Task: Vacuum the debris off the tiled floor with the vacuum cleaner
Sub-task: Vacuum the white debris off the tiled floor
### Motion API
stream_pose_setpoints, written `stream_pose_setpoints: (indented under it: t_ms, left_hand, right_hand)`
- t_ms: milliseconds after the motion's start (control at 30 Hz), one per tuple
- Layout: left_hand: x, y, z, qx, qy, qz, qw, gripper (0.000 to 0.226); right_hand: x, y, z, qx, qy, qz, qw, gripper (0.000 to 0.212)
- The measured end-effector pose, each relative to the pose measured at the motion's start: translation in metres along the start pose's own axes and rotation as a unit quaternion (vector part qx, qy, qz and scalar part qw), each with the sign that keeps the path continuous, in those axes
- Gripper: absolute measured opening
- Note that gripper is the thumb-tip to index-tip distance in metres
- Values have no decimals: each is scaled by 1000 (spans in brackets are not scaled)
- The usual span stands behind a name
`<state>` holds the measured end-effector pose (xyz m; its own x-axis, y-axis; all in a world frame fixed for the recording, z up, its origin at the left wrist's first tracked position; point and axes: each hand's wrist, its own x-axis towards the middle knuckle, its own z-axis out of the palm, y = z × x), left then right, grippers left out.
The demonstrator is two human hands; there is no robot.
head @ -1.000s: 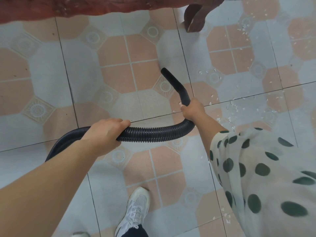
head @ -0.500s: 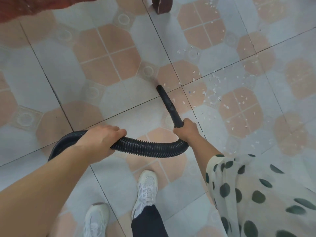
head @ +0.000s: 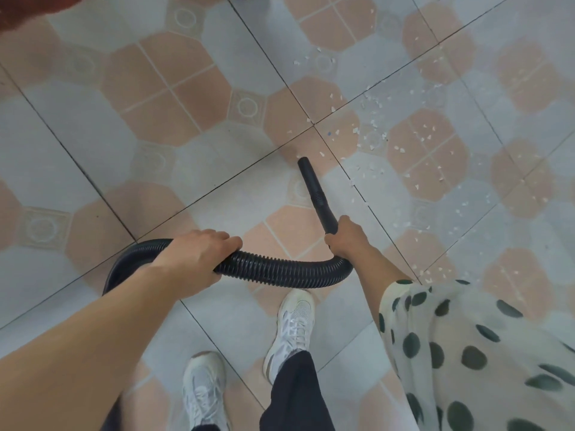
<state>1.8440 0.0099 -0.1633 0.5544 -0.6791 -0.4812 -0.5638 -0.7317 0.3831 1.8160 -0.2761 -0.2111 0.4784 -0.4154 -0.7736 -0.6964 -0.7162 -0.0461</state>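
The tiled floor [head: 93,135] fills the view: pale grey tiles printed with peach octagons and small ringed squares, crossed by dark grout lines. A strip of red-brown furniture [head: 28,7] cuts across the top-left corner. White debris [head: 373,119] (small flakes, thickest around the grout crossing right of centre) is scattered over the right half of the floor.

The black ribbed hose [head: 280,272] of the vacuum cleaner sags in a shallow curve between the 2 hands, and its left end runs down behind the left forearm. The left hand [head: 199,256] lies over the hose from above, fingers curled round its far side, gripping it. The right hand [head: 345,241] is clamped round the base of the smooth black nozzle [head: 314,188], just where the hose bends up into it. The nozzle slants away towards the upper left, its tip low over a peach patch, with the nearest flakes just to its right. Whether the tip touches the tile cannot be told.

A cream sleeve [head: 466,353] with dark green dots covers the right arm; the left arm is bare. Below the hose stand 2 white shoes [head: 294,325], the right one ahead, under a dark trouser leg [head: 295,393].
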Motion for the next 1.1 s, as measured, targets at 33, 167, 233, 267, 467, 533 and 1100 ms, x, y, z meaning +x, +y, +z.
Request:
stream_pose_setpoints:
  t_ms: [33, 167, 233, 267, 467, 533, 1100]
  left_hand:
    - [2, 1, 1, -2, 2, -1, 1000, 19]
    - [10, 0, -1, -25, 5, -21, 999, 20]
    - [13, -1, -4, -30, 5, -37, 999, 21]
    - [16, -1, -6, -31, 6, -45, 998, 21]
    - [27, -3, -15, -33, -7, -80, 996, 22]
    - [30, -4, -16, -33, -10, -91, 995, 22]
    - [56, 42, -12, -16, -51, -29, 998, 18]
  right_hand:
    - [3, -1, -3, 3, 8, 1, 1000, 38]
    - [15, -7, -14, 2, 27, -14, 1000, 38]
    - [21, -10, -20, -12, 24, -28, 999, 37]
    - [24, -13, -23, -20, 26, -34, 999, 37]
    - [47, -36, -40, -47, 39, -72, 996, 42]
    - [52, -41, -44, -56, 43, -83, 994, 44]
    - [28, 37, -49, -28, 32, 26, 999, 46]
